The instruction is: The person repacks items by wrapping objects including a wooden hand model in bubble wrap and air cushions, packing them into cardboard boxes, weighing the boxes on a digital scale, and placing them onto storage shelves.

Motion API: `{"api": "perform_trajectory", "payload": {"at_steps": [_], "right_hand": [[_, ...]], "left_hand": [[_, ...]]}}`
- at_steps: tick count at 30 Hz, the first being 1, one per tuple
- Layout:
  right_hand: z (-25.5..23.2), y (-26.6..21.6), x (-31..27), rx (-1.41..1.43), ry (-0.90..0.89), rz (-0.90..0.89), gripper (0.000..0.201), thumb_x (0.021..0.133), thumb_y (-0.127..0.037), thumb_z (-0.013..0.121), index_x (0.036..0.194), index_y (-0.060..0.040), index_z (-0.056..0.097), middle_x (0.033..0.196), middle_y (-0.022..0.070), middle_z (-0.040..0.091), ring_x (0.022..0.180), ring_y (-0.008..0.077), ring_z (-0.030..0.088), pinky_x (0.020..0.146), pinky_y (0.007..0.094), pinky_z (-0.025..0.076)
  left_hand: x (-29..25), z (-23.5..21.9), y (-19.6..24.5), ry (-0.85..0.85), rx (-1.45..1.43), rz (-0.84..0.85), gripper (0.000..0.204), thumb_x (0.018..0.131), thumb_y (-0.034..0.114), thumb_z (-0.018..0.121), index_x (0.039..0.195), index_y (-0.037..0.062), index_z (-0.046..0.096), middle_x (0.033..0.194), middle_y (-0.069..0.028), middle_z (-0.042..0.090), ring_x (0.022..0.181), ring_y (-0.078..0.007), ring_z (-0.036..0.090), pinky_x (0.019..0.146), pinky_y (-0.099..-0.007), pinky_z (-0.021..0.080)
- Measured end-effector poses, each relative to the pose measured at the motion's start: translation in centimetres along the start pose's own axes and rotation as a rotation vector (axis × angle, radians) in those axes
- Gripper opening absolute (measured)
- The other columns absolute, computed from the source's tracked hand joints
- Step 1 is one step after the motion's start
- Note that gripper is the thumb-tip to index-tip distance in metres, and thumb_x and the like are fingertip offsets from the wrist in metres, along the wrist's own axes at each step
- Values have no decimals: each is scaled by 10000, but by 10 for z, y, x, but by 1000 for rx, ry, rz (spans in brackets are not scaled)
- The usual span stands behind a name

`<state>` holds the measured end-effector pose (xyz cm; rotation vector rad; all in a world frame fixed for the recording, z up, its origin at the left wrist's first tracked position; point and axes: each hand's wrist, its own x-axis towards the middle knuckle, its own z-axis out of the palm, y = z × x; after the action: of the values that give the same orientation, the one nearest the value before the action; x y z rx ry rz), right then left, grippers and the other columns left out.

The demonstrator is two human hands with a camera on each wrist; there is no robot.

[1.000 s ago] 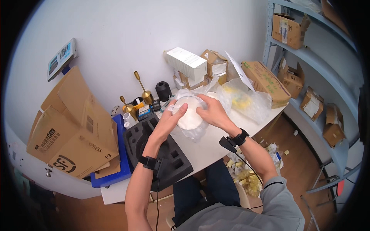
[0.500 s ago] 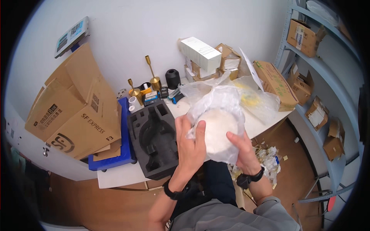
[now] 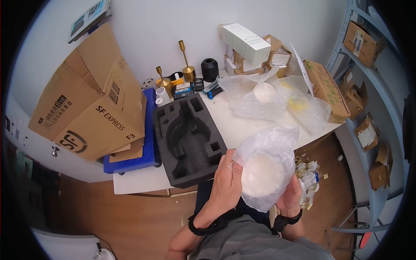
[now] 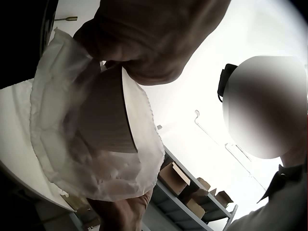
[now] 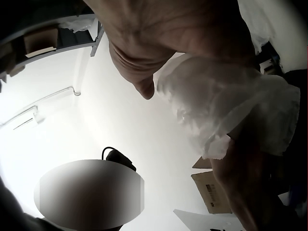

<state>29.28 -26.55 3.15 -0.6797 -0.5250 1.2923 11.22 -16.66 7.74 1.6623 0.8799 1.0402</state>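
Note:
A round white bowl (image 3: 262, 177) is held up near the front of the table, loosely wrapped in a crinkled translucent plastic sheet (image 3: 281, 136). Its curved side and rim show through the opening of the wrap in the left wrist view. My left hand (image 3: 226, 184) grips the bowl's left side through the sheet, thumb over the near edge. On the opposite side, my right hand (image 3: 290, 197) rests along the wrap; its thumb (image 5: 146, 88) stands straight and apart from the sheet, and its other fingers are mostly hidden behind it.
Left of the hands lies a black foam insert (image 3: 190, 141) with cut-outs. Farther left stands a large open carton (image 3: 99, 125) on a blue base (image 3: 134, 162). Gold candle holders (image 3: 188, 71), more plastic wrap (image 3: 255, 104) and stacked boxes (image 3: 249, 45) line the back; shelves are at right.
The wrapped bowl has come from over the table toward the body and tilted. My right thumb has left the bowl's face. The head view has shifted, showing another white round thing in the back wrap.

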Motion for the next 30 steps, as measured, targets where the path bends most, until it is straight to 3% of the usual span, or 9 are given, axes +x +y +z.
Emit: {"api": "perform_trajectory", "payload": {"at_steps": [1,3,6,9,14,16,26,28,30], "right_hand": [[4,0,1,1,-7,10,921,907,-490,715,1564,11,309,1546,164,458,1412,309,464,1167,442,380],[14,0,3,-150,-131,-40,837,948,-564,634,1539,-22,395,1531,174,489,1399,340,487,1159,490,407],[36,-4,24,-196,-268,6,840,968,-583,593,1551,-21,370,1540,167,481,1410,330,476,1159,484,411],[58,-5,75,-152,-364,181,771,1019,-530,533,1556,-8,351,1556,160,466,1416,311,471,1174,472,380],[116,-26,123,-278,-527,224,686,1038,-499,533,1535,-50,388,1460,88,540,1335,214,525,1120,435,412],[122,-23,142,-238,-569,318,619,1025,-470,582,1484,-76,451,1406,66,575,1261,196,584,1041,422,489],[140,20,183,-187,-470,391,486,937,-262,721,1325,-8,577,1243,86,674,1131,186,662,949,382,551],[140,25,183,-190,-359,369,459,918,-230,740,1280,12,595,1204,91,688,1085,188,684,933,366,557],[139,33,184,-159,-325,373,459,910,-225,751,1273,10,597,1203,93,687,1083,191,685,927,366,560]], "left_hand": [[-1,-3,6,11,4,-4,343,1116,193,394,1325,-60,495,1082,-189,567,983,-290,580,901,-370,464],[0,-7,21,76,-163,33,234,1117,188,412,1196,0,526,1011,-50,584,965,-96,505,864,-260,426],[8,-22,22,169,-196,50,133,1095,123,455,1142,17,521,1014,-30,586,954,-72,498,854,-237,423],[34,-56,30,195,-532,-63,93,1072,135,547,1086,48,516,1041,-55,667,889,-85,649,736,-252,556],[63,-109,23,213,-403,-57,152,1052,186,613,1050,52,541,1007,-54,686,866,-80,659,723,-248,558],[66,-120,20,245,-324,-15,159,1028,157,650,1031,44,539,968,-59,681,802,-70,634,650,-238,532],[89,-165,-8,176,-197,-111,152,987,112,693,1039,52,564,953,-47,685,779,-87,644,631,-237,520],[88,-167,-9,131,-246,-189,142,981,119,703,1024,75,576,1002,-21,674,891,-85,638,762,-255,530],[84,-164,-9,137,-222,-176,159,980,125,705,1073,61,593,1033,-30,668,936,-93,629,803,-258,520]]}}
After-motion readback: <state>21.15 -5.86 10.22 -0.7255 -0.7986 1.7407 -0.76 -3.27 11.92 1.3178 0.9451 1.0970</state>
